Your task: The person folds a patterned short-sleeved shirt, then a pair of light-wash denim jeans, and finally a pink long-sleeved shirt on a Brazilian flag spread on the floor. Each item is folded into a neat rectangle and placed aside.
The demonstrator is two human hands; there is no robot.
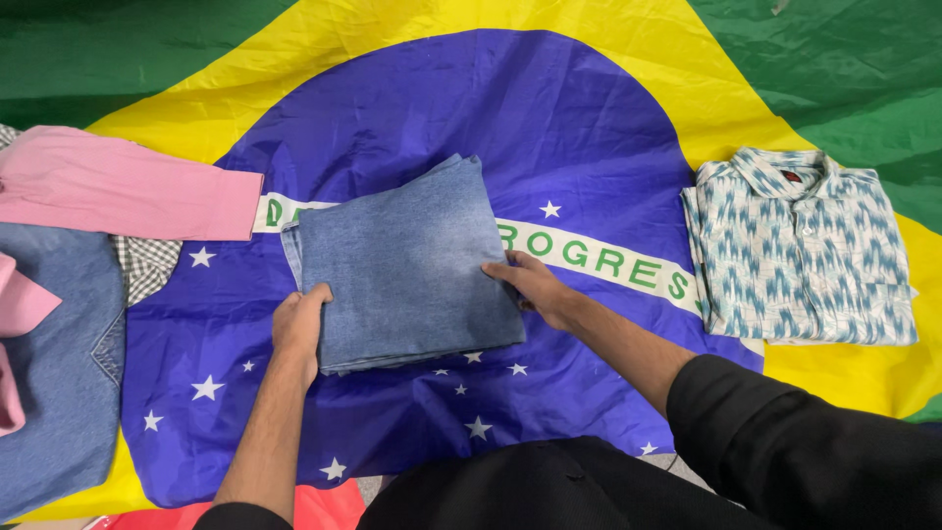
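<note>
Nearest the camera, two bare forearms in black sleeves reach forward onto a folded pair of jeans (407, 265). The left hand (300, 329) curls closed over the near left edge of the jeans, thumb on top, while the right hand (535, 285) presses its fingers on the right edge, pinching the layers there. The jeans lie between the hands, a squarish bundle tilted slightly, its longer side running from near to far. Both hands touch it equally. Underneath spreads a large flag (608, 118) in blue, yellow and green. To the right lies a folded patterned shirt (800, 250); to the left, a pink garment (118, 186) above a denim jacket (54, 373).
</note>
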